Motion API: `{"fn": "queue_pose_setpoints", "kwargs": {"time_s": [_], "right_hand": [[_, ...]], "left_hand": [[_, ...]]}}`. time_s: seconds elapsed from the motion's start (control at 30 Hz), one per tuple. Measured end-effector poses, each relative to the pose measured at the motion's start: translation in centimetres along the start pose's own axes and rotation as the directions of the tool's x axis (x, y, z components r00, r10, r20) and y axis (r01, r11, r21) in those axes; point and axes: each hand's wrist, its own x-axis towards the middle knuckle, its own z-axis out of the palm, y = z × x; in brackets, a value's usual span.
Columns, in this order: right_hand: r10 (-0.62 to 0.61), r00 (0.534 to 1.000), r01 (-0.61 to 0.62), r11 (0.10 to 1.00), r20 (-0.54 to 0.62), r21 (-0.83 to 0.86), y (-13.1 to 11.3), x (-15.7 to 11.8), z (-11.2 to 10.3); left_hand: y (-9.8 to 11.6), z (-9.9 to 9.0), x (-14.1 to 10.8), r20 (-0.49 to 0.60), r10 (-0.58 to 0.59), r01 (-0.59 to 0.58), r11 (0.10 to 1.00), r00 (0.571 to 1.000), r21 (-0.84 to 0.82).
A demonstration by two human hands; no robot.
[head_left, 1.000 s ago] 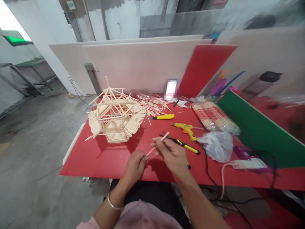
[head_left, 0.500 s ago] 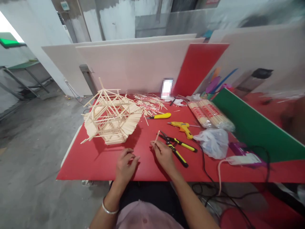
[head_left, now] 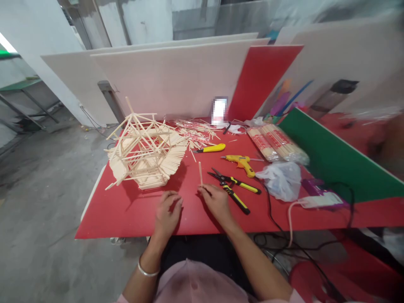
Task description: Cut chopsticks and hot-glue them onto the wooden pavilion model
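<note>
Between the fingertips of my right hand (head_left: 214, 201) is a thin wooden stick (head_left: 200, 173), held nearly upright over the red table (head_left: 120, 219). My left hand (head_left: 168, 210) is just above the table's front part, fingers curled but apart, holding nothing. Beyond it, at the left, stands a lattice structure of wooden sticks (head_left: 147, 155) with fanned-out panels. Black-and-yellow pliers (head_left: 235, 189) lie open to the right of my right hand. Behind them are a yellow glue gun (head_left: 241, 162) and a yellow-handled knife (head_left: 211, 148).
Loose sticks (head_left: 202, 134) lie behind the knife. At the right are packed stick bundles (head_left: 274, 143), a plastic bag (head_left: 282, 181), a green board (head_left: 341, 160) and black cables (head_left: 273, 214). A lit phone (head_left: 220, 110) stands at the back.
The stick in my right hand has swung from a rightward lean to nearly upright. My left hand's fingers have shifted slightly. The whole view has tilted a little.
</note>
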Motion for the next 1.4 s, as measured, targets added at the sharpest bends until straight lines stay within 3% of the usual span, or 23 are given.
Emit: {"fn": "queue_pose_setpoints", "kwargs": {"time_s": [0.23,0.4,0.63,0.77,0.93,1.17,1.4], "right_hand": [[-0.011,0.981,-0.013,0.993,0.195,0.121,-2.5,-2.2,1.1],[-0.023,0.941,-0.049,0.978,0.338,0.203,-3.1,-4.1,1.3],[0.087,0.897,-0.213,0.944,0.433,0.251,-3.4,-5.8,0.3],[0.05,0.881,-0.202,0.939,0.47,0.279,-4.1,-6.4,-0.1],[0.051,0.887,-0.216,0.924,0.459,0.316,-5.1,-8.0,0.3],[0.09,0.863,-0.274,0.91,0.496,0.312,-5.1,-9.6,1.0],[0.179,0.845,-0.364,0.883,0.503,0.297,-5.1,-9.7,0.5]], "left_hand": [[1.5,0.2,1.2,0.09,-0.174,0.192,0.943,0.981,-0.271],[2.6,0.6,1.5,0.213,-0.364,0.421,0.79,0.907,-0.446],[3.2,0.6,1.4,0.177,-0.435,0.456,0.703,0.883,-0.546],[3.9,-0.3,0.9,0.235,-0.484,0.52,0.62,0.843,-0.588],[4.8,-1.5,0.2,0.227,-0.51,0.523,0.567,0.829,-0.636],[4.5,-1.3,-0.8,0.282,-0.481,0.545,0.592,0.83,-0.594],[4.4,-1.1,-0.8,0.238,-0.418,0.476,0.686,0.877,-0.549]]}}
